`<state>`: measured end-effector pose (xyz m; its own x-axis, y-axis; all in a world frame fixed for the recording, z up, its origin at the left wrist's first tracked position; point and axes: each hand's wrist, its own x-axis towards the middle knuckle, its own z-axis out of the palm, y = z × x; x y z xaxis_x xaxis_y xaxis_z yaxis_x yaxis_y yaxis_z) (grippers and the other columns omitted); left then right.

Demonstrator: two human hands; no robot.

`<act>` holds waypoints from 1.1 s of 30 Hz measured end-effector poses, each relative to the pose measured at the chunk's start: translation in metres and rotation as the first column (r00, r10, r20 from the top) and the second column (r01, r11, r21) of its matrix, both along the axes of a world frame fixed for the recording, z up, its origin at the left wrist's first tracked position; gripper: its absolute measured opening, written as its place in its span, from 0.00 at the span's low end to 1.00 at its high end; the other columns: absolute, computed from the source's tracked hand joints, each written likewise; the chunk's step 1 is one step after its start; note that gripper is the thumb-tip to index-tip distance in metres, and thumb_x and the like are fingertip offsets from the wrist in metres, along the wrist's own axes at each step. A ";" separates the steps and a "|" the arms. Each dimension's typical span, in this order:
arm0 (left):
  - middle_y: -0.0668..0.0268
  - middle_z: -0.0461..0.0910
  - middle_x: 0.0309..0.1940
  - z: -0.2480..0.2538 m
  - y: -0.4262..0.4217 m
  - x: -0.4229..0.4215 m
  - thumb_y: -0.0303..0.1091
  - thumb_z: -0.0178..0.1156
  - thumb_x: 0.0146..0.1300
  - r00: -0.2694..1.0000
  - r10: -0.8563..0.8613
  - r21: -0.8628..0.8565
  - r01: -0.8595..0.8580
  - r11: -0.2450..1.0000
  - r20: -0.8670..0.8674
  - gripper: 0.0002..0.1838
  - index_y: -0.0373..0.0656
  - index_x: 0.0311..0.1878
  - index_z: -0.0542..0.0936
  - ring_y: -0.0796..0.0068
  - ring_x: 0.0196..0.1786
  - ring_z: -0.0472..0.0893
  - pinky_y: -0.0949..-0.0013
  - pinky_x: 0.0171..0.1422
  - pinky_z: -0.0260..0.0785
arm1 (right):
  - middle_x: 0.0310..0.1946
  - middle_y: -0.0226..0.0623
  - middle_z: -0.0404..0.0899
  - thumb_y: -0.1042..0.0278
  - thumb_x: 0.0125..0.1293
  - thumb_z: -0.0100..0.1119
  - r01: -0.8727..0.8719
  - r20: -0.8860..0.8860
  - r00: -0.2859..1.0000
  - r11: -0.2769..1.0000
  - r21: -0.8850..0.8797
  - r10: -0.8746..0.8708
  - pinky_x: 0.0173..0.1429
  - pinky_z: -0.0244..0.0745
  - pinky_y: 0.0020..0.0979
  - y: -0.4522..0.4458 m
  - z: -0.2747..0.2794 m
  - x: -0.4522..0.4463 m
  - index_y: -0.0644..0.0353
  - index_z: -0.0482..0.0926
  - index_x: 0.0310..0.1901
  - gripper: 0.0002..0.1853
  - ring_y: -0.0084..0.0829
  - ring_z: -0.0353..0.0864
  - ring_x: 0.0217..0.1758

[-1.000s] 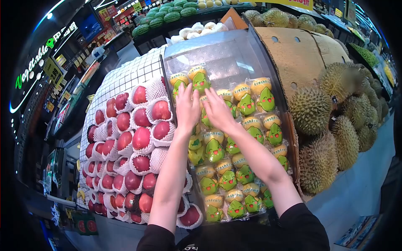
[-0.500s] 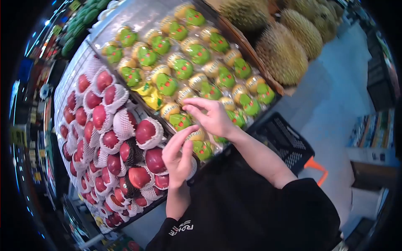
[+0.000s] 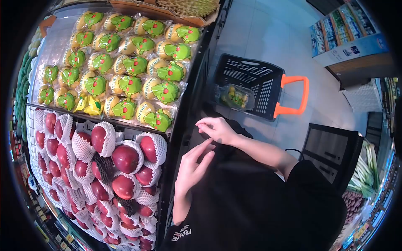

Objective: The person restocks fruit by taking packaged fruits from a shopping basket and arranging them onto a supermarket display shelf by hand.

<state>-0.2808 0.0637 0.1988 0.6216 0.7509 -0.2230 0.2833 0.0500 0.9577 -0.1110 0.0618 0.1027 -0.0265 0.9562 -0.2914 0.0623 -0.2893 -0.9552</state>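
My left hand (image 3: pixel 192 165) is in front of my body, beside the dark edge of the fruit stand. Its fingers are stretched out, the thumb stands apart, and nothing shows in it. Just above and to the right is my right hand (image 3: pixel 217 129), palm down with loosely bent fingers and nothing visible between them. The fingertips of both hands are close together. Nearest to them on the left lie large red fruits (image 3: pixel 125 159) in white foam nets. Behind these sit rows of yellow fruits in clear bags (image 3: pixel 130 85) with green cartoon labels.
A black shopping basket (image 3: pixel 268 94) with an orange handle (image 3: pixel 305 96) stands on the floor, a clear pack of yellow-green produce (image 3: pixel 236 98) inside. A dark cabinet (image 3: pixel 328 146) and leafy vegetables (image 3: pixel 366 171) are at the right. Boxed goods (image 3: pixel 345 31) stand farther back. A durian (image 3: pixel 188 6) shows at the top.
My view has turned right, so the fruit stand sits farther left and the whole basket shows. My hands have come away from over the bagged fruits to beside the stand, still empty.
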 end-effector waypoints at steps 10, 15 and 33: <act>0.52 0.84 0.40 -0.076 -0.023 0.018 0.36 0.59 0.66 0.945 -0.111 0.065 0.137 0.988 -0.308 0.21 0.36 0.59 0.75 0.58 0.42 0.84 0.63 0.48 0.74 | 0.40 0.46 0.85 0.61 0.65 0.57 0.049 0.250 0.968 0.968 -0.245 0.014 0.51 0.77 0.36 -0.063 -0.072 0.043 0.62 0.82 0.46 0.15 0.40 0.85 0.47; 0.54 0.84 0.36 -0.123 -0.028 0.024 0.37 0.59 0.67 0.893 -0.151 0.002 0.167 0.986 -0.423 0.22 0.36 0.60 0.75 0.66 0.36 0.84 0.67 0.44 0.73 | 0.39 0.45 0.85 0.62 0.66 0.58 0.036 0.295 0.955 0.971 -0.238 0.037 0.49 0.78 0.34 -0.069 -0.081 0.059 0.63 0.81 0.48 0.15 0.37 0.85 0.43; 0.59 0.83 0.43 -0.196 -0.026 0.182 0.36 0.56 0.70 0.904 0.023 -0.307 -0.169 0.937 -0.428 0.23 0.31 0.62 0.72 0.76 0.42 0.83 0.74 0.48 0.74 | 0.34 0.37 0.83 0.68 0.69 0.55 0.271 -0.069 0.934 0.820 -0.505 -0.351 0.44 0.79 0.27 -0.079 -0.173 0.222 0.68 0.80 0.46 0.12 0.25 0.83 0.36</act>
